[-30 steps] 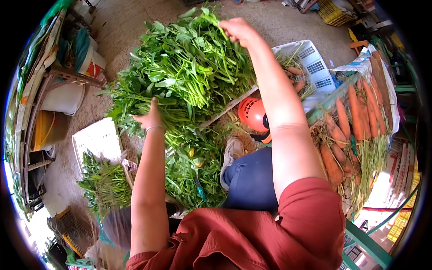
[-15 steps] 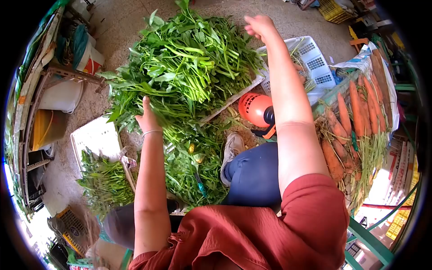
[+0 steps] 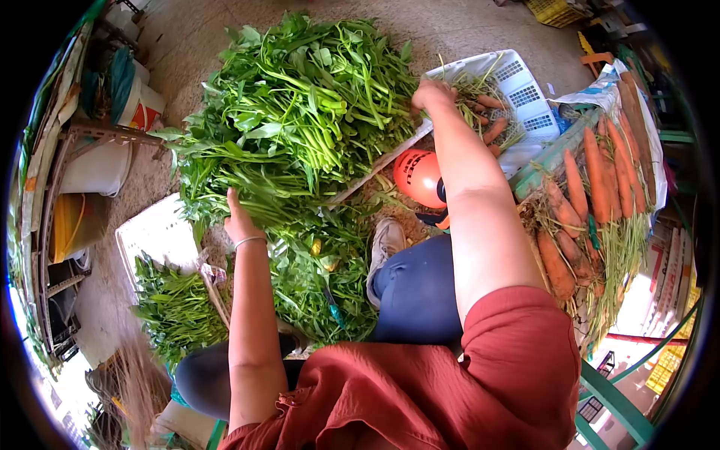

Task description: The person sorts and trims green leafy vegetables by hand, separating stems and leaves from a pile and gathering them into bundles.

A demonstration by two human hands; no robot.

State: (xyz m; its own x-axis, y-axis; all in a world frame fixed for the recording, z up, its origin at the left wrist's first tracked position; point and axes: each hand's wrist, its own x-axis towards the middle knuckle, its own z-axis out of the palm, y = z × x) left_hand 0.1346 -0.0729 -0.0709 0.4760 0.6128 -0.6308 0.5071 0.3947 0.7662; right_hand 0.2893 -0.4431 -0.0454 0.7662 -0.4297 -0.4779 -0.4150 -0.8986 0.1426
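A large heap of leafy greens with long hollow stems, looking like water spinach (image 3: 315,97), lies on a light-coloured tray (image 3: 390,159). My left hand (image 3: 241,223) is at the near left side of the heap, thumb up, closed on a bunch of the stems (image 3: 281,196); its other fingers are mostly hidden by leaves. At the heap's right edge, beside the white crate (image 3: 491,64), my right hand (image 3: 433,94) has its fingers curled; what they hold, if anything, is hidden. Loose greens (image 3: 319,281) lie below, between my legs.
An orange-red spray bottle (image 3: 417,178) stands by my shoe (image 3: 388,244). Carrots (image 3: 596,180) with tops are piled at right, and a few carrots lie in the white crate. More greens (image 3: 180,304) lie at left by a white box (image 3: 159,232). A shelf (image 3: 56,165) lines the left.
My right hand has come down and nearer, from above the crate's far corner to the heap's right edge. My left hand stays at almost the same spot.
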